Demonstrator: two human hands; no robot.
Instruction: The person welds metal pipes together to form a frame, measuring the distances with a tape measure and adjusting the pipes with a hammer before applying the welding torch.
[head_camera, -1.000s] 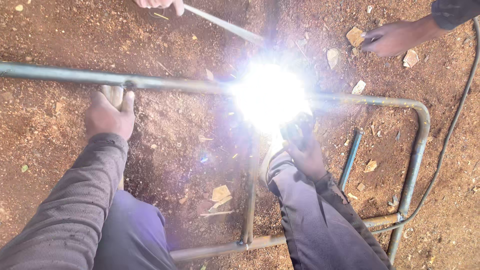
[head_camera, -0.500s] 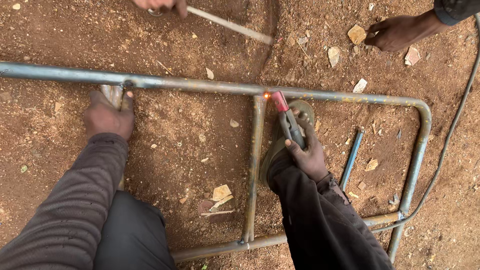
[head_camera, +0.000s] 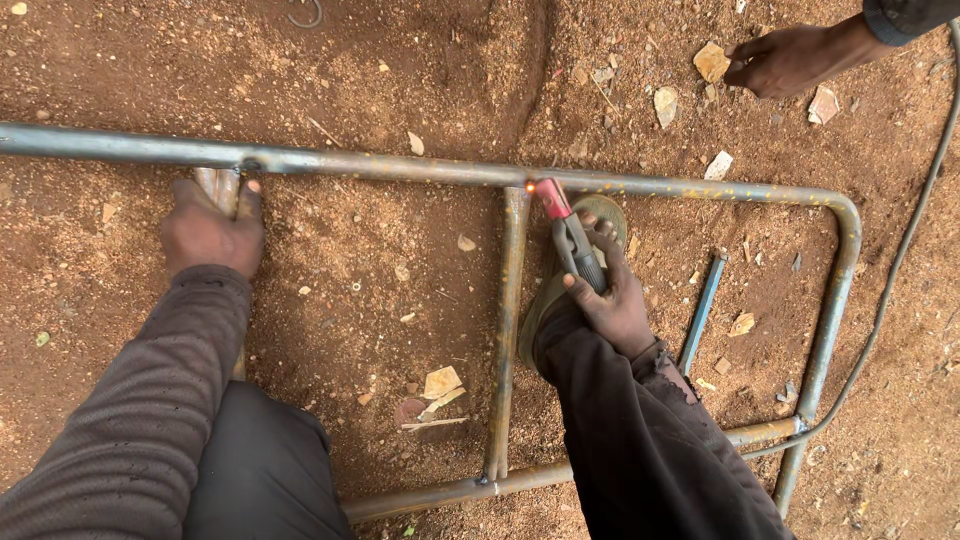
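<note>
Head view, looking down: a person crouched on red dirt works on a tubular metal frame lying flat on the ground. The right hand is wrapped tight around a welding electrode holder, its red tip touching the frame's long top rail where an upright crossbar meets it; a small orange glow marks that joint, and no arc flares. The left hand, farther along the same rail, presses down with fingers curled over a second upright below the rail. At the frame's bottom rail the crossbar's lower end looks already tacked, while the glowing top joint appears only partly welded, so more passes seem left there. A loose blue bar lies inside the frame's rounded end, not joined to anything. Beyond the top rail another person's hand reaches among stone chips. A cable trails outside the frame's curved end.
</note>
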